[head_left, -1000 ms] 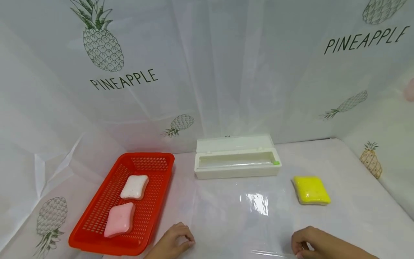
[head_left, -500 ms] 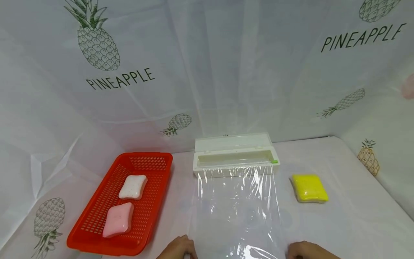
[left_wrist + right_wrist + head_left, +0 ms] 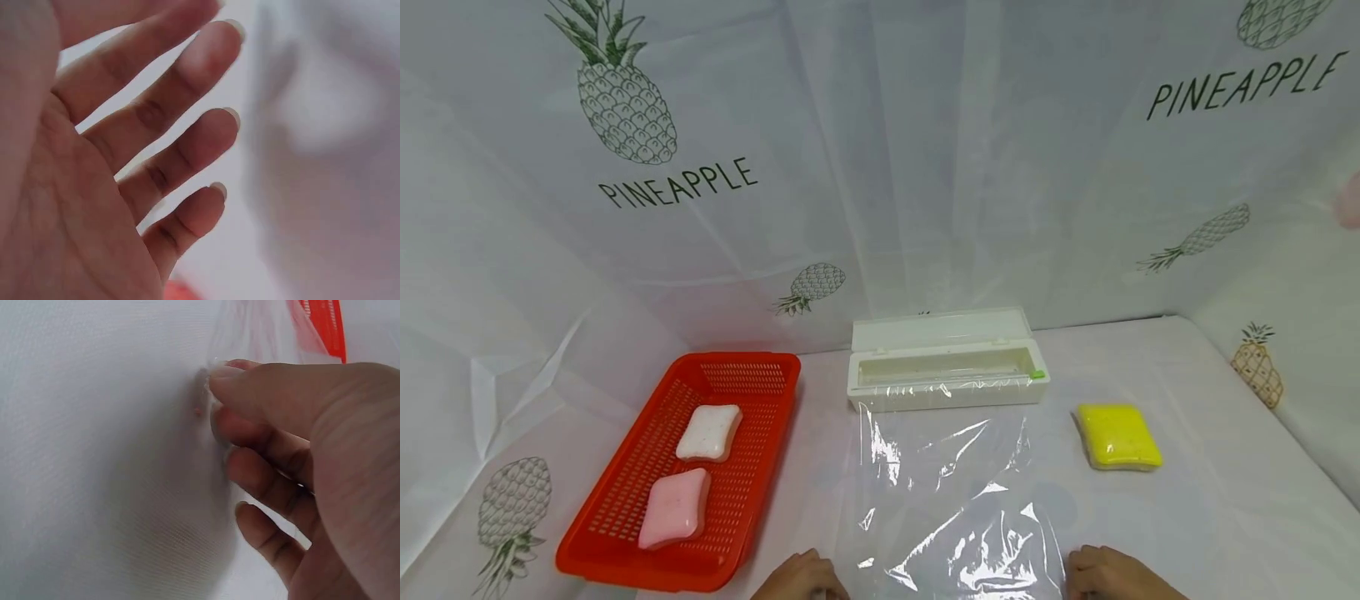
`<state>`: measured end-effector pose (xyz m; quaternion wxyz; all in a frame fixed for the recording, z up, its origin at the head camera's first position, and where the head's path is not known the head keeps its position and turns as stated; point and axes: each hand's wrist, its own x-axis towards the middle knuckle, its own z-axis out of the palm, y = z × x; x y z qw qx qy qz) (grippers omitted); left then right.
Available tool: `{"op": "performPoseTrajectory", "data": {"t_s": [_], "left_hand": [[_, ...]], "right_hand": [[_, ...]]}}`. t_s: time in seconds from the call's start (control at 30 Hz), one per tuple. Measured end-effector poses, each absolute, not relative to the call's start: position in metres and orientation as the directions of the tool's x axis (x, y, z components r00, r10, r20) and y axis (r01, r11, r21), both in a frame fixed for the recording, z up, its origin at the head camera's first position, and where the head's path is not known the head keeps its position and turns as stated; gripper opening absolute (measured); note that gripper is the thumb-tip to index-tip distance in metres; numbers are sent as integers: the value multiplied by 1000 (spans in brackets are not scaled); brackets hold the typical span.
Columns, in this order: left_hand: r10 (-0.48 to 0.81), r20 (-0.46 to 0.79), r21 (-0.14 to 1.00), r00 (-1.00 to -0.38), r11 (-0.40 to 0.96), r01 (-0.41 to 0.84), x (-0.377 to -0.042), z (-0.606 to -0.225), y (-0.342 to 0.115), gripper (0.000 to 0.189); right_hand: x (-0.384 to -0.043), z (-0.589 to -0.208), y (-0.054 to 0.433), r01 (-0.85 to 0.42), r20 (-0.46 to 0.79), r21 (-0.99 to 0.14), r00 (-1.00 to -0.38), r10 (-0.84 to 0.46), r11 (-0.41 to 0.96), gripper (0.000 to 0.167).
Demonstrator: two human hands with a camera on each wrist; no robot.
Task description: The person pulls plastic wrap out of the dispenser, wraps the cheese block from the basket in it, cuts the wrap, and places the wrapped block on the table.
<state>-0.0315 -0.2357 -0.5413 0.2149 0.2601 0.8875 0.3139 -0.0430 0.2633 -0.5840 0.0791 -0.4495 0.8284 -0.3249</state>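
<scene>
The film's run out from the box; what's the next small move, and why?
I'd probably ease the right hand slightly outward to smooth the clear film. Its wrist view shows thumb and fingertip pinching the edge, while the head view's slanting glints suggest creases between hand and white box.

Pineapple-printed white cloth (image 3: 925, 183) hangs behind a white tabletop (image 3: 1210, 450)

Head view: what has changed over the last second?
The left hand and right hand drew slightly back toward the person. The film, smoother before, now shows creases and many glints. The basket, box and yellow block stayed put.
</scene>
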Motion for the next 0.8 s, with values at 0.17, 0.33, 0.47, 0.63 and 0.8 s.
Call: {"op": "performPoseTrajectory", "data": {"t_s": [0.17,0.33,0.47,0.63,0.8], "left_hand": [[536,-183,687,-824,669,282,-41,-490,-256,17],[307,-81,619,-948,761,193,-46,-441,-283,15],[114,67,466,-991,875,132,-60,-426,-310,16],[-12,2,265,-1000,964,-11,-83,-431,-357,47],[-67,-140,158,-988,983,-89,-95,-445,-384,81]], "right_hand": [[-40,-578,261,-606,87,-668,-640,-763,433,20],[-37,-569,259,-442,-41,-762,-696,-717,473,22],[-36,-564,257,-437,-57,-761,-691,-720,480,22],[-38,-560,254,-399,-144,-744,-688,-711,536,23],[-40,-559,256,-518,-58,-693,-653,-755,502,24]]}}
